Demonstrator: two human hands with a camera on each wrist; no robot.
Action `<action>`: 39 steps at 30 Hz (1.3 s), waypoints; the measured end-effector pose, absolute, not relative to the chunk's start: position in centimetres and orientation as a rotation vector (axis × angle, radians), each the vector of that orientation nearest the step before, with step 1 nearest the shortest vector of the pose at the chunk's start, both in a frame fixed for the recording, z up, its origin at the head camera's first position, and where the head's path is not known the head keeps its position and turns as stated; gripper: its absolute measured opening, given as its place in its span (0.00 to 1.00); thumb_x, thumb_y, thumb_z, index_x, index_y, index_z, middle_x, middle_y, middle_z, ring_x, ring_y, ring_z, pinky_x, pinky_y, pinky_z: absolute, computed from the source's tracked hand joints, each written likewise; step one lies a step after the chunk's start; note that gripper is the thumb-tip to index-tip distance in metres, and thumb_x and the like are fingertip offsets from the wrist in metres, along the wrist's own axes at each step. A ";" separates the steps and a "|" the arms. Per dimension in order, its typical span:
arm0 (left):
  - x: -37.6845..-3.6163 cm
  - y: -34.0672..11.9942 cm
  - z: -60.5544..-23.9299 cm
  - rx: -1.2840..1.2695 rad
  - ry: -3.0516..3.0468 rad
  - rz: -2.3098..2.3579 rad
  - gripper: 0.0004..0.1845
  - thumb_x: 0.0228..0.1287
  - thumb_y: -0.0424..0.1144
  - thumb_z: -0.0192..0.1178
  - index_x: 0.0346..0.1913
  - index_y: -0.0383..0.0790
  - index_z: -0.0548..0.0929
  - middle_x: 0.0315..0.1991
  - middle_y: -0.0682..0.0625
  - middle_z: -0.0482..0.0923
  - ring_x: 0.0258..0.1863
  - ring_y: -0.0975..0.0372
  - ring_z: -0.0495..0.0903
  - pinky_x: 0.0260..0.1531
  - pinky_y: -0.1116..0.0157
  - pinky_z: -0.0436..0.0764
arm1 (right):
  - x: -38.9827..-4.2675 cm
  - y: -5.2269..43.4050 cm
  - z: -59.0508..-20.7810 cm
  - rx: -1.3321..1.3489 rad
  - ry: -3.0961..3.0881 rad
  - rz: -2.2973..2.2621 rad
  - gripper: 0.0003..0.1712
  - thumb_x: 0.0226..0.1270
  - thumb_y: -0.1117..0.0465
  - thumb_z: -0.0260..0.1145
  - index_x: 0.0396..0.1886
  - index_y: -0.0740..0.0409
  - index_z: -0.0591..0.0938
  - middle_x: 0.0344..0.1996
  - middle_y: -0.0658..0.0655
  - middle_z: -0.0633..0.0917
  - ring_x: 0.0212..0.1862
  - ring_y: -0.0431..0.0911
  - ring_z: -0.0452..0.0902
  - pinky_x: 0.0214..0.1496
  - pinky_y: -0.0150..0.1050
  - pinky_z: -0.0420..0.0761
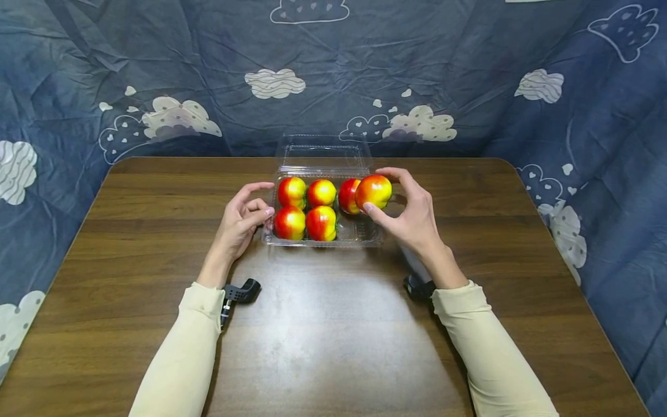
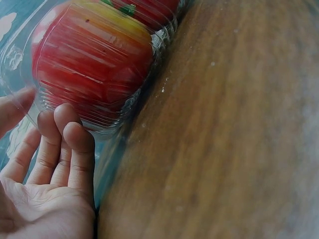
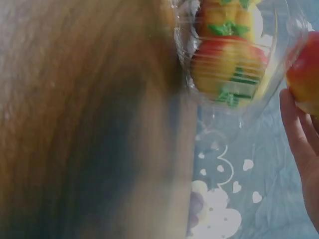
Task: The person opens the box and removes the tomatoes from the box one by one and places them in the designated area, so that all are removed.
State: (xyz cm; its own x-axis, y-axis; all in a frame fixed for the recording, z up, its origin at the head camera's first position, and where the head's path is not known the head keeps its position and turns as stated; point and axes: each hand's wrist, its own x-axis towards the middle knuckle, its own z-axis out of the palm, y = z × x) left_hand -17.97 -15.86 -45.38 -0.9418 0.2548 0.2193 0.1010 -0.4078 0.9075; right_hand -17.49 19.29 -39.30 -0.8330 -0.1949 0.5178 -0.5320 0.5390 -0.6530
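A clear plastic clamshell box (image 1: 359, 234) sits toward the far middle of the brown wooden surface (image 1: 323, 336), its lid (image 1: 324, 152) thrown back and leaning toward the cloud-print cloth (image 1: 469, 69) that hangs behind. Five red-and-yellow peaches lie in it: two in the far row on the left, two in the near row under them, and a fifth, redder one (image 1: 348, 196) at the far right. The near right corner of the box holds no fruit.

The right hand (image 1: 411, 217) grips a sixth peach (image 1: 373, 191), thumb under it and fingers curled over the top, holding it above the box's right end, just in front of the redder one and close to touching it (I cannot tell whether they meet). In the right wrist view the held peach (image 3: 304, 74) shows only at the frame's edge, beside the box wall.

The left hand (image 1: 241, 223) rests against the box's left wall, fingers loosely bent, their tips on the plastic by the near-left peach (image 1: 289, 223). The left wrist view shows the fingertips (image 2: 75, 137) touching the ribbed plastic (image 2: 107, 127) over that peach (image 2: 89, 64), grasping nothing.

The box's near edge lies well back from the surface's front edge, and bare wood stretches wide on both sides out to the rounded corners. Both cream sleeves (image 1: 182, 353) lie across that bare wood.
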 end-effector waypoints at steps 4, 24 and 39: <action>-17.7 -16.0 -45.4 0.490 1.668 2.501 0.28 0.65 0.21 0.57 0.67 0.29 0.65 0.24 0.44 0.76 0.19 0.56 0.75 0.22 0.67 0.81 | -17.5 19.5 -39.4 0.533 -2.400 1.205 0.36 0.50 0.48 0.77 0.59 0.48 0.75 0.53 0.45 0.80 0.51 0.39 0.76 0.47 0.41 0.84; -17.7 -16.0 -45.2 0.520 1.657 2.494 0.27 0.64 0.22 0.59 0.65 0.26 0.66 0.24 0.43 0.76 0.18 0.57 0.76 0.21 0.68 0.81 | -19.1 22.8 -39.8 0.172 -2.503 0.922 0.37 0.50 0.45 0.78 0.59 0.54 0.78 0.50 0.57 0.81 0.50 0.51 0.74 0.53 0.48 0.71; -17.6 -15.8 -45.3 0.518 1.664 2.487 0.21 0.63 0.21 0.58 0.59 0.24 0.69 0.24 0.43 0.76 0.19 0.57 0.76 0.22 0.68 0.81 | -19.7 24.5 -41.0 0.110 -2.704 0.898 0.38 0.50 0.53 0.80 0.60 0.59 0.75 0.54 0.64 0.78 0.53 0.59 0.72 0.59 0.56 0.68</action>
State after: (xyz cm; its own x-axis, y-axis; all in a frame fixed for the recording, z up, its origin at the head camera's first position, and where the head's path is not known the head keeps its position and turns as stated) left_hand -17.65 -15.85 -45.34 -0.9366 0.2717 0.2212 0.1007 -0.3959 0.9127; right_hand -19.71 24.46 -41.04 -0.9552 0.0189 0.2953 -0.1616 0.8027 -0.5741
